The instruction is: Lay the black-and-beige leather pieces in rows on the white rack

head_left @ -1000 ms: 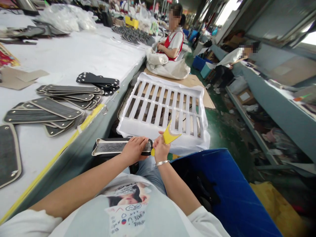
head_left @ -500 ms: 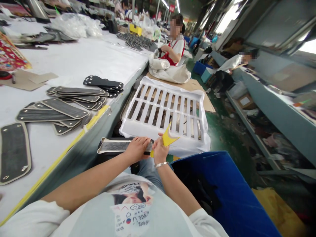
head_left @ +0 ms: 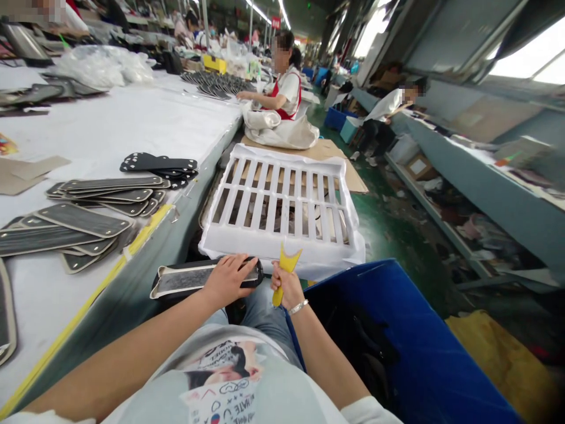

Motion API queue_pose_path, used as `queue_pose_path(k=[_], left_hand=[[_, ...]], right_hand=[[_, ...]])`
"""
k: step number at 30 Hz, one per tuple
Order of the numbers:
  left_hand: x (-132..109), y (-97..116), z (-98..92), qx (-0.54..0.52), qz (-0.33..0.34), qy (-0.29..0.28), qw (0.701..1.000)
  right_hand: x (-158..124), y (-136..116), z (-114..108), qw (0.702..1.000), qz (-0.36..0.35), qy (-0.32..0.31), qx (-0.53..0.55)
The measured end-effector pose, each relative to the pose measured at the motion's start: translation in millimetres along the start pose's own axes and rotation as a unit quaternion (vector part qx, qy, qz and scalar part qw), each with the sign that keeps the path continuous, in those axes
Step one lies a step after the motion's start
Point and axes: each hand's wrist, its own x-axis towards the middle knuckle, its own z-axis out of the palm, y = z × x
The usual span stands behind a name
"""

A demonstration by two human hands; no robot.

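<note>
Head view: the left hand [head_left: 227,277] gripped a grey pad [head_left: 188,281] on the lap; the right hand [head_left: 288,287] clenched a yellow scraper [head_left: 288,262] beside its end; many similar pads [head_left: 106,191] lay stacked on the desk [head_left: 132,123].

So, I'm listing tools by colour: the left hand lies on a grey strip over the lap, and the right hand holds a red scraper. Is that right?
Not quite: the colour is wrong. The scraper in the right hand is yellow, not red, as the head view shows. The rest stands: the left hand lies on the grey strip over the lap.
</note>
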Motion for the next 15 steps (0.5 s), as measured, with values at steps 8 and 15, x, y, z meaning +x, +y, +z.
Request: queue_pose_path(k=[8,15], left_hand=[[2.3,-1.9,3.4,-0.007,-0.002,-0.012,1.000],[2.5,9.2,-9.1,-0.036,-0.026,-0.040,0.998]], right_hand=[[-8.8,18.3,8.5,0.995,0.061,-0.074,0.004],[-9.0,3.8,16.3,0.975,-0.025,-0.068,-0.208]])
